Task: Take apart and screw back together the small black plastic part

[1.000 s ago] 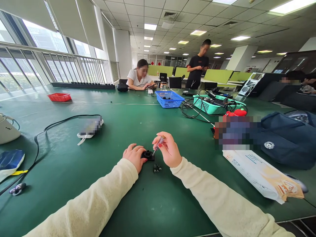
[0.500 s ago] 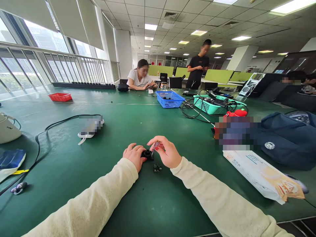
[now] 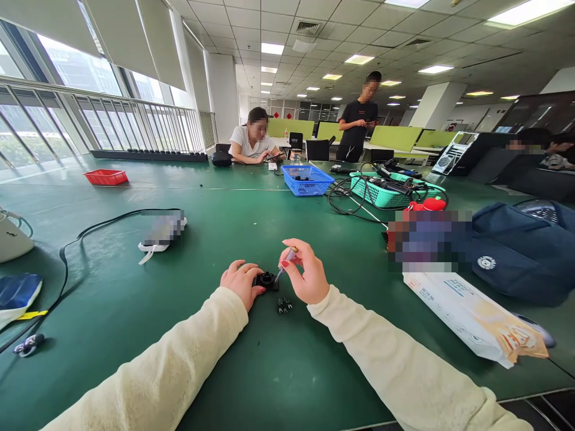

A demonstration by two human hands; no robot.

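My left hand [image 3: 239, 284] holds a small black device with a round, lens-like part [image 3: 266, 279] down on the green table, fingers over its left side and thumb along the near edge. Pinched in my right hand [image 3: 308, 275] is a small screwdriver [image 3: 289, 258] with a pale purplish handle. It tilts down to the left, its tip at the device's right edge; whether it sits in a screw is too small to tell. Just in front of the device lies a small black part with light prongs [image 3: 284, 306].
A blue basket [image 3: 308, 181] and a green basket [image 3: 390, 196] with cables stand farther back. On the right lie a white-and-orange packet [image 3: 467, 311] and a dark blue bag [image 3: 525, 251]. A red tray [image 3: 106, 176] sits at left; a black cable [image 3: 65, 263] crosses that side. Two people are beyond the table.
The right hand has risen slightly, and the screwdriver now shows more plainly, slanting to the device's right edge. My left hand stays on the device. The view has shifted slightly.
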